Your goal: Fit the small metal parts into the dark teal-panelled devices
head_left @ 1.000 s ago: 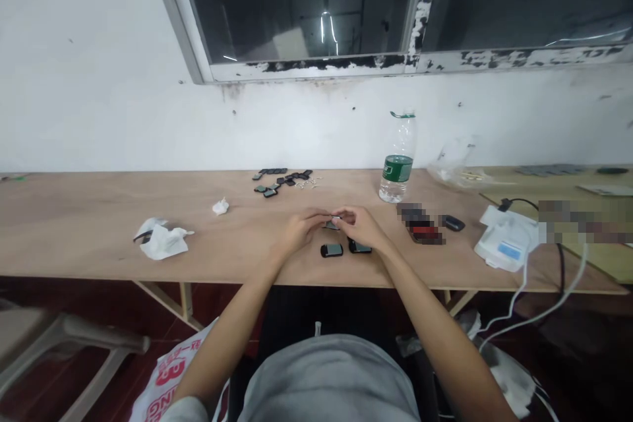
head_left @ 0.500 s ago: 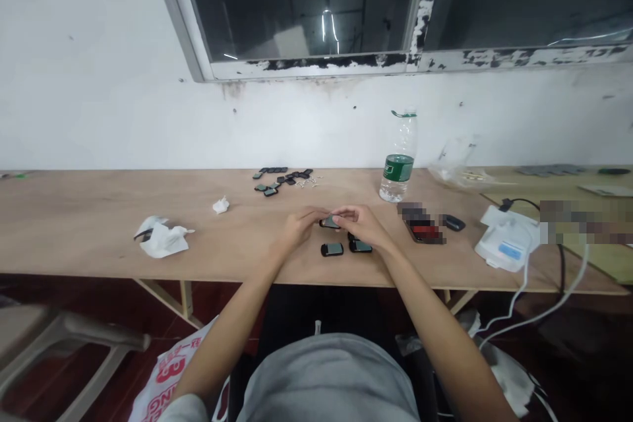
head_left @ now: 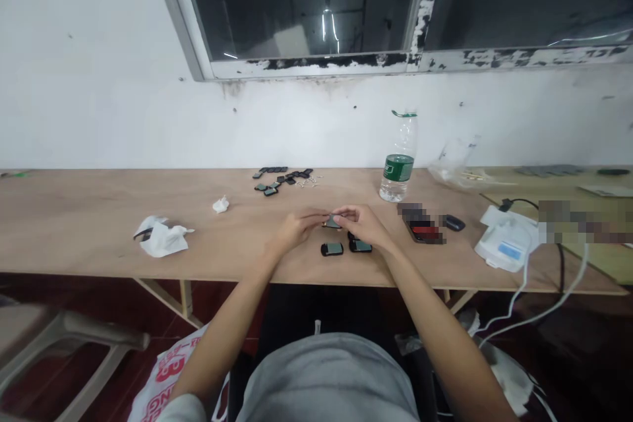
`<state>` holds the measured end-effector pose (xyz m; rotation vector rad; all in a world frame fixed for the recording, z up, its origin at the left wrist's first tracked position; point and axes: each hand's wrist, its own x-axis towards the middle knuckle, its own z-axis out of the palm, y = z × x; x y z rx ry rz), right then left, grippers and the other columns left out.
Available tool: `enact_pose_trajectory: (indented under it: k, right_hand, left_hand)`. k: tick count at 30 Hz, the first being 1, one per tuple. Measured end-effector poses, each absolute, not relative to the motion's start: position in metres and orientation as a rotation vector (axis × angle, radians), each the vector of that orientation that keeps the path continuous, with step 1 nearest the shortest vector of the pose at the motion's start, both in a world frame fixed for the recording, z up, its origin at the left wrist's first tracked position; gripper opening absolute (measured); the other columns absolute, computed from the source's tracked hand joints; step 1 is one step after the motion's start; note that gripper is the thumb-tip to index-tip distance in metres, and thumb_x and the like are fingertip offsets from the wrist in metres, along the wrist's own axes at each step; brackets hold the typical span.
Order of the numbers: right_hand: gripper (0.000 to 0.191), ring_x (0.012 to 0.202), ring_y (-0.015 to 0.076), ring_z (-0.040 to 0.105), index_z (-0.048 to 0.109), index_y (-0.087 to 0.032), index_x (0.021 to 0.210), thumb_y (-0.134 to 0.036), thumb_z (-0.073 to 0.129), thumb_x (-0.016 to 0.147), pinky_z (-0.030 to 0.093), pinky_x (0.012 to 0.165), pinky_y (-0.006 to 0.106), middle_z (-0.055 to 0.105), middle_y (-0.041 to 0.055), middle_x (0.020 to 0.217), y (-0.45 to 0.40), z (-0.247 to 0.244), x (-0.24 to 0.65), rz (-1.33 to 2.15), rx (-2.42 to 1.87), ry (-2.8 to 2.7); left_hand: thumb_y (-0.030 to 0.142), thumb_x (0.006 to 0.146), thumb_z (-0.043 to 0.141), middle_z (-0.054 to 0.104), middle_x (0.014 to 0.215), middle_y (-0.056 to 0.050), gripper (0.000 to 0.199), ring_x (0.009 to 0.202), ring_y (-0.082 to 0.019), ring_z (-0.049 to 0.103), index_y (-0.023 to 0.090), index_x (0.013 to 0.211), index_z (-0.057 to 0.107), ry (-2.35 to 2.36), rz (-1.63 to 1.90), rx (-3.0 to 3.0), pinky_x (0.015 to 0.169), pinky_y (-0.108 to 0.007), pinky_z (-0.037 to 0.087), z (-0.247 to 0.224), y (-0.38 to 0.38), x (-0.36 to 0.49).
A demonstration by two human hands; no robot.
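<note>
The fingers of the left hand and right hand pinch a small dark piece between them, raised just above the bench. Two similar pieces lie just below the fingers (nearer the person). A water bottle stands beyond the right hand.

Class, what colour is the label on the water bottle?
Green, on the clear bottle; the head view shows it.

small dark part tilted, fingertips shifted
</note>
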<state>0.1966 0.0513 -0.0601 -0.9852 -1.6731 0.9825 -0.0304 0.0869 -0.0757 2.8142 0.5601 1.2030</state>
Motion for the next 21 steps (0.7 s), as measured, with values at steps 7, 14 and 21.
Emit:
enact_pose_trajectory:
  k: [7,14,21]
  right_hand:
    - [0.028,0.084,0.0208,0.073,0.072,-0.014,0.101,-0.035,0.072,0.082,0.06,0.076,0.033,0.077,0.0101,0.098,0.053,-0.062,0.198,1.01,-0.98,-1.629]
    - [0.031,0.078,0.019,0.072,0.073,-0.014,0.1,-0.037,0.075,0.079,0.06,0.075,0.034,0.077,0.0104,0.098,0.056,-0.065,0.198,1.053,-0.982,-1.563]
    - [0.023,0.082,0.0188,0.071,0.071,-0.015,0.104,-0.027,0.068,0.084,0.058,0.072,0.03,0.076,0.0093,0.099,0.059,-0.07,0.197,0.983,-1.048,-1.724]
  left_hand:
    - [0.003,0.093,0.042,0.069,0.127,-0.009,0.044,0.115,-0.021,0.067,0.022,0.124,0.066,0.575,1.229,2.789,0.097,-0.039,0.057,-0.083,0.089,-0.027]
    - [0.011,0.097,0.045,0.066,0.133,-0.009,0.038,0.12,-0.023,0.064,0.022,0.127,0.066,0.605,1.166,2.814,0.101,-0.041,0.055,-0.081,0.088,-0.028]
    - [0.026,0.101,0.046,0.072,0.119,-0.01,0.029,0.105,-0.023,0.07,0.02,0.118,0.068,0.752,1.165,2.75,0.09,-0.036,0.058,-0.074,0.087,-0.034]
